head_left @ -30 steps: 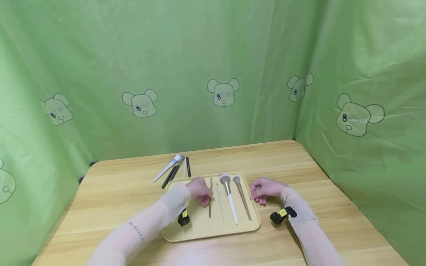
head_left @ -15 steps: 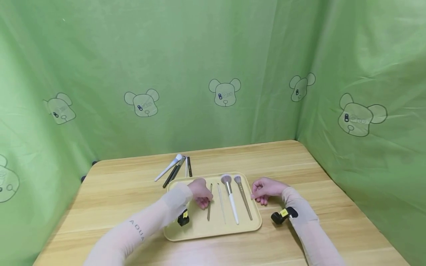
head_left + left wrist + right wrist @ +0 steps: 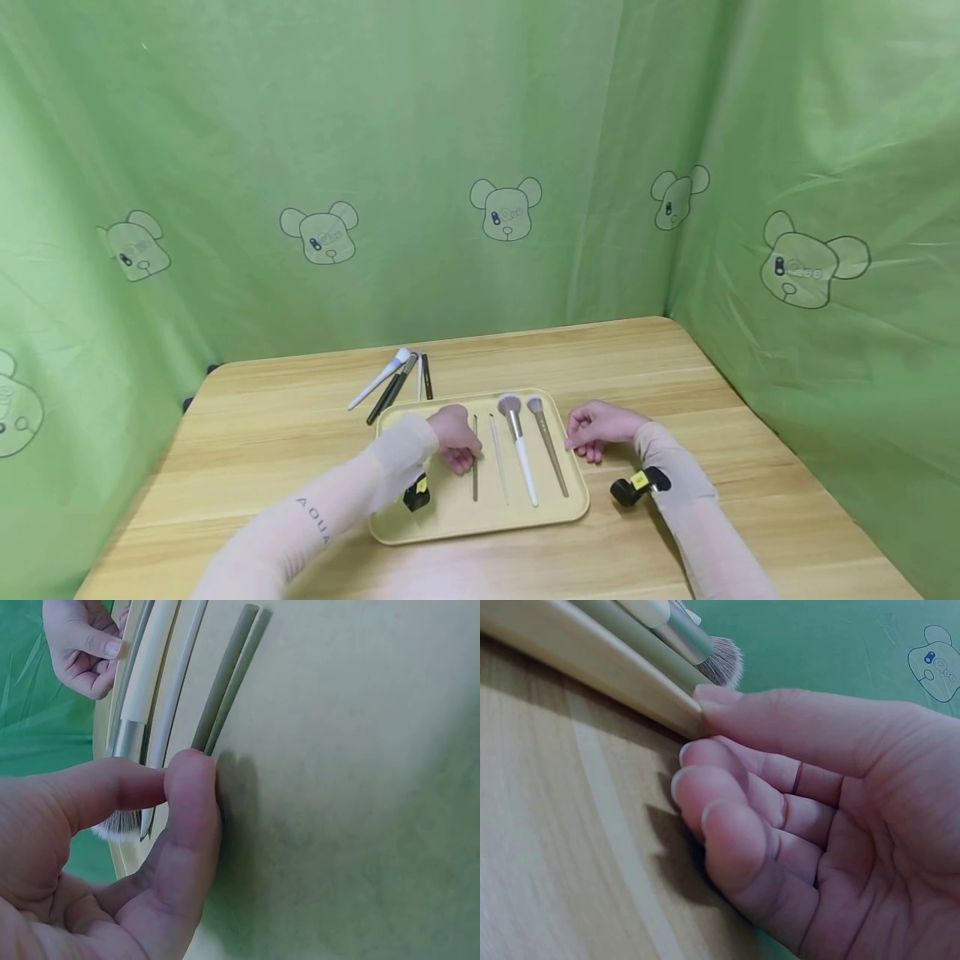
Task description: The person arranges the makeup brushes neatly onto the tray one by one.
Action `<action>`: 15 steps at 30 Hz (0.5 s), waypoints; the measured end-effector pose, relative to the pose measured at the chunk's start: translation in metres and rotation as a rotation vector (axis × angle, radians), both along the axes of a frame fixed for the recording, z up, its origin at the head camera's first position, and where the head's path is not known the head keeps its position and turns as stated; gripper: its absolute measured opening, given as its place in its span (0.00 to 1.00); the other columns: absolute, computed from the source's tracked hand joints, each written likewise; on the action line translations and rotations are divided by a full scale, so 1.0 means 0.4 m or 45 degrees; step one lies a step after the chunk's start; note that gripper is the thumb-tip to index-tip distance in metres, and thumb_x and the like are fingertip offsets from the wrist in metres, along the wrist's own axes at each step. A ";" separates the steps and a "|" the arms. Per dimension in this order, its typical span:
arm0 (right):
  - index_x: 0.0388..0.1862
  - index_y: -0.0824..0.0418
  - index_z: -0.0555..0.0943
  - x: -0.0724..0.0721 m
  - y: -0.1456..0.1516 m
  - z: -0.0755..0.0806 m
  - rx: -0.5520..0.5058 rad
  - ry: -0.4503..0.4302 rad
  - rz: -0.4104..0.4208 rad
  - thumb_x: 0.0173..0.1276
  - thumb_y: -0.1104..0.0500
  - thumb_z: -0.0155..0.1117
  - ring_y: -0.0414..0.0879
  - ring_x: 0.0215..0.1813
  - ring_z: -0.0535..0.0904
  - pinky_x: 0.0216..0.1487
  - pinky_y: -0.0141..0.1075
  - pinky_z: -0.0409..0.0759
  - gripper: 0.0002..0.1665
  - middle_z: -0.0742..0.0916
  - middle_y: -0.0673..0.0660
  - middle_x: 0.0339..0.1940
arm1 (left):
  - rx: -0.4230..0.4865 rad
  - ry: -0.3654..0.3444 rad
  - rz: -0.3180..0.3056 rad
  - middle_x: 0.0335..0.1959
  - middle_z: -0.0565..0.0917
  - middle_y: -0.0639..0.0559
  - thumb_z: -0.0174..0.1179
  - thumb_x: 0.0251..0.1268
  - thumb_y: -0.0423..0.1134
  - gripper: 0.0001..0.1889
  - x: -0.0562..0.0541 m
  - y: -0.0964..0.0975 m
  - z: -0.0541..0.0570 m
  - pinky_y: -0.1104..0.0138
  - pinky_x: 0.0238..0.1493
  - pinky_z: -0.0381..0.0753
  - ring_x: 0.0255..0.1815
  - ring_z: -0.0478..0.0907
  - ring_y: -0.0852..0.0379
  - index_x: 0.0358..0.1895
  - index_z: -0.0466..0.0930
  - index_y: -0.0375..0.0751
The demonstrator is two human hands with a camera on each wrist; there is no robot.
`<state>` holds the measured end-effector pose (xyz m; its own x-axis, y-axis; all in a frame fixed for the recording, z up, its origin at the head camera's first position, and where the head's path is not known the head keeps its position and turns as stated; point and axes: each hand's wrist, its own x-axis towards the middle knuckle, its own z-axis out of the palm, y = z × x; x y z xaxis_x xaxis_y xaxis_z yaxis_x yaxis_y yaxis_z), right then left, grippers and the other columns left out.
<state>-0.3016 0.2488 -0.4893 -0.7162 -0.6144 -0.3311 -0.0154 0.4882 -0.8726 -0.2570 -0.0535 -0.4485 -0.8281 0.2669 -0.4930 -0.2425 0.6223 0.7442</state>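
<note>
The left hand (image 3: 454, 439) pinches 1 thin brush (image 3: 475, 485) over the tray (image 3: 447, 512); fingers hide its tip in the left wrist view. The right hand (image 3: 603, 425), fingers curled, pinches the tray's rim.

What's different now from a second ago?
The thin brownish brush pinched by the left hand has shifted slightly towards the near edge of the tray. Nothing was let go. The right hand stays at the tray's rim; the other brushes lie as before.
</note>
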 end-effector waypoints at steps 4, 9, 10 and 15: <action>0.33 0.69 0.75 0.001 0.000 -0.001 -0.002 -0.001 0.005 0.62 0.63 0.66 0.38 0.19 0.77 0.22 0.27 0.80 0.10 0.82 0.52 0.21 | 0.024 -0.009 0.004 0.17 0.80 0.44 0.61 0.56 0.24 0.09 0.003 0.003 -0.001 0.68 0.21 0.86 0.13 0.76 0.58 0.36 0.70 0.27; 0.34 0.70 0.75 -0.002 0.000 -0.002 -0.004 0.002 0.011 0.62 0.63 0.66 0.38 0.19 0.77 0.22 0.27 0.80 0.11 0.82 0.52 0.21 | 0.051 -0.021 0.004 0.17 0.81 0.43 0.61 0.56 0.23 0.07 0.001 0.005 -0.007 0.68 0.22 0.86 0.13 0.76 0.58 0.35 0.72 0.25; 0.34 0.70 0.75 -0.002 0.001 -0.002 -0.006 0.002 0.012 0.62 0.63 0.66 0.38 0.19 0.77 0.22 0.27 0.80 0.11 0.82 0.52 0.20 | 0.053 -0.022 0.003 0.17 0.81 0.43 0.61 0.56 0.23 0.06 -0.001 0.005 -0.008 0.68 0.23 0.86 0.13 0.76 0.58 0.35 0.73 0.25; 0.34 0.70 0.75 -0.003 0.001 -0.001 -0.009 0.005 0.016 0.62 0.63 0.66 0.38 0.19 0.77 0.21 0.27 0.80 0.11 0.82 0.52 0.21 | 0.053 -0.022 -0.011 0.18 0.82 0.42 0.61 0.56 0.23 0.03 -0.005 0.007 -0.013 0.66 0.25 0.87 0.14 0.77 0.57 0.30 0.76 0.26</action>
